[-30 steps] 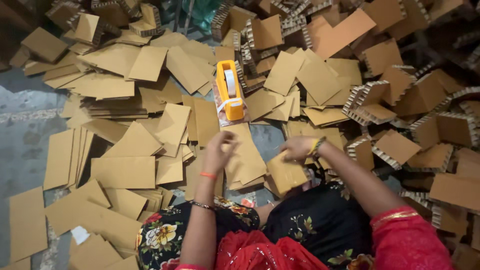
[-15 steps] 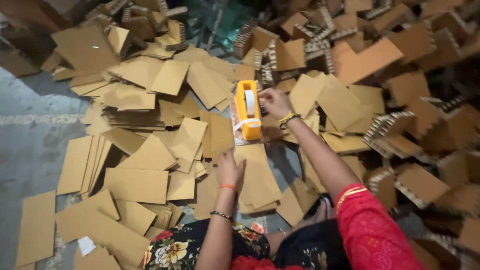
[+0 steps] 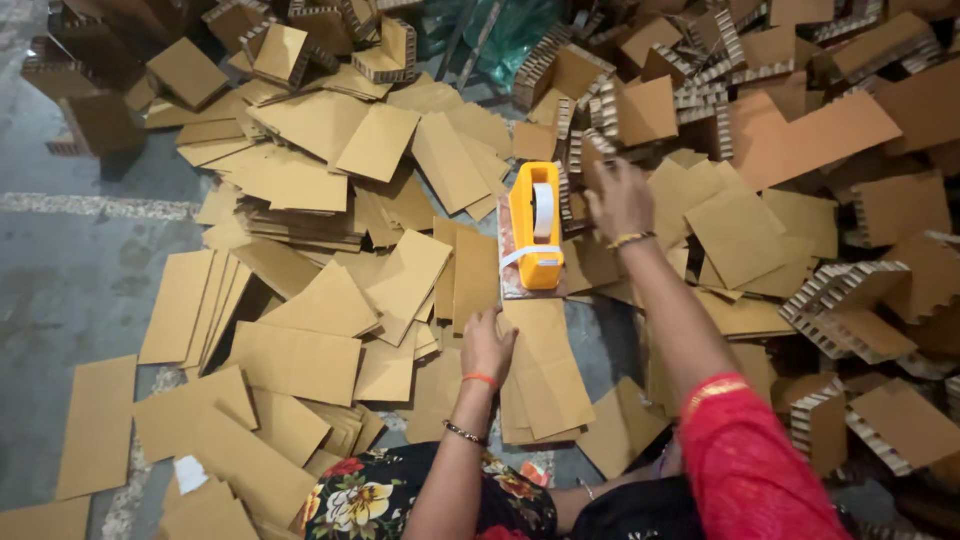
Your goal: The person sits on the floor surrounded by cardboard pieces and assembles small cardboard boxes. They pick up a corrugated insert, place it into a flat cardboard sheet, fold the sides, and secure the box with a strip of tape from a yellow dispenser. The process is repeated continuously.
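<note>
While the left hand [image 3: 488, 347] lies flat with fingers spread on a cardboard sheet [image 3: 545, 370] just in front of the knees, the right hand [image 3: 620, 200] reaches forward with loosely open fingers to a honeycomb cardboard block [image 3: 585, 160], touching its edge. Between the two hands a yellow tape dispenser [image 3: 535, 225] stands on a small board, its white tape hanging over the near end, just beside the right wrist. Flat sheets overlap on every side of the pressed sheet, leaving little bare room. To the left a strip of grey concrete floor [image 3: 70, 280] lies open. Honeycomb blocks [image 3: 850, 300] pile up on the right and far side, crowding the right arm.
</note>
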